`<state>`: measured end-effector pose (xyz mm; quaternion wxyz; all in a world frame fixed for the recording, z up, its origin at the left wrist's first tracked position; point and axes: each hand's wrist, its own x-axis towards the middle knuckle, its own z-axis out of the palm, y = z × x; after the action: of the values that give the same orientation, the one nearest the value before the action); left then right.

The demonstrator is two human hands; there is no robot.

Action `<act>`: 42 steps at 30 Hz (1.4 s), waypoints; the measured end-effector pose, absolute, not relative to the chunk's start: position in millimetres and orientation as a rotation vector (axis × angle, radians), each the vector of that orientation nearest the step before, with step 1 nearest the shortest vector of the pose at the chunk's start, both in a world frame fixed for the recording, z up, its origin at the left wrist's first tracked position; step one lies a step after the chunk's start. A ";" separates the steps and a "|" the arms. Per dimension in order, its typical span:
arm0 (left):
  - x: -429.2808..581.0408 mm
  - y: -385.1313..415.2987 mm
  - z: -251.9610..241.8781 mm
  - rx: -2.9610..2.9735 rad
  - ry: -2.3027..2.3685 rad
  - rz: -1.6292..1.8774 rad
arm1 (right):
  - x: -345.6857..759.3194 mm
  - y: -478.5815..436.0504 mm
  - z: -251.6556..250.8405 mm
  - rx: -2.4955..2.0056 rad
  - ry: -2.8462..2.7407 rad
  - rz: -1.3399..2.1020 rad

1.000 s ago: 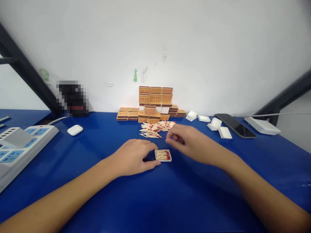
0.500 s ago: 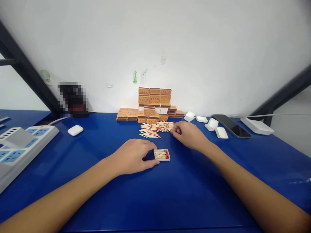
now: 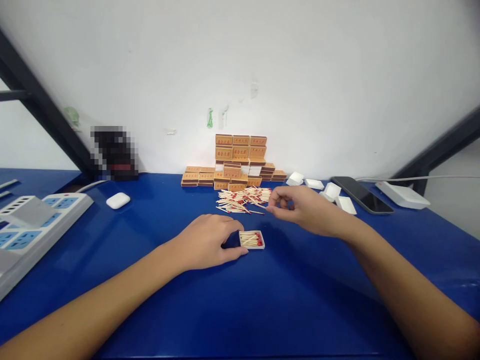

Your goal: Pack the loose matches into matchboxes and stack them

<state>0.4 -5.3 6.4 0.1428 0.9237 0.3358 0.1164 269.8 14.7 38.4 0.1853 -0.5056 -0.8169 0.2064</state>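
Note:
My left hand (image 3: 210,241) rests on the blue table, thumb and fingers closed round the left end of a small white matchbox tray (image 3: 263,241). Inside the tray lie red-tipped matches (image 3: 250,239), their heads toward the right. My right hand (image 3: 303,210) is at the right side of a loose match pile (image 3: 243,197). Between its thumb and fingertips it pinches a match (image 3: 258,203), which slants up and left over the pile. Behind the pile, orange matchboxes (image 3: 240,152) are stacked against the wall.
Several white trays (image 3: 314,184) lie right of the pile, with a dark phone (image 3: 362,195) and a white flat box (image 3: 403,195) beyond. At left are a white earbud case (image 3: 118,200) and a power strip (image 3: 45,235) with a cable. Dark metal posts (image 3: 48,105) stand at both sides.
My right hand has drawn slightly right and lifted from the pile, now with a match visible in its fingertips. My left hand keeps its hold on the tray.

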 end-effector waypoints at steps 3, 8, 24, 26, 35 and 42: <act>0.4 -5.2 6.2 2.658 0.965 0.347 | 264.5 10.6 40.1 -1.363 -2.319 0.685; 1.7 -5.9 7.0 2.664 0.976 0.340 | 260.7 4.6 39.1 -1.298 -2.445 0.772; 2.6 -5.2 8.1 2.672 0.995 0.329 | 253.1 -1.0 37.8 -1.297 -2.464 0.510; 2.7 -5.1 7.8 2.675 0.995 0.325 | 252.0 -1.2 36.7 -1.259 -2.474 0.512; 3.8 -4.9 9.3 2.659 1.005 0.293 | 239.4 -8.7 28.8 -1.187 -2.538 0.638; 4.2 -5.1 10.1 2.684 0.992 0.291 | 239.6 -7.2 26.2 -1.176 -2.542 0.694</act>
<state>4.2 -5.1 10.1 0.1320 0.9250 0.3420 0.1004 239.6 -7.2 26.2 0.1276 -0.4041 -0.8738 0.2385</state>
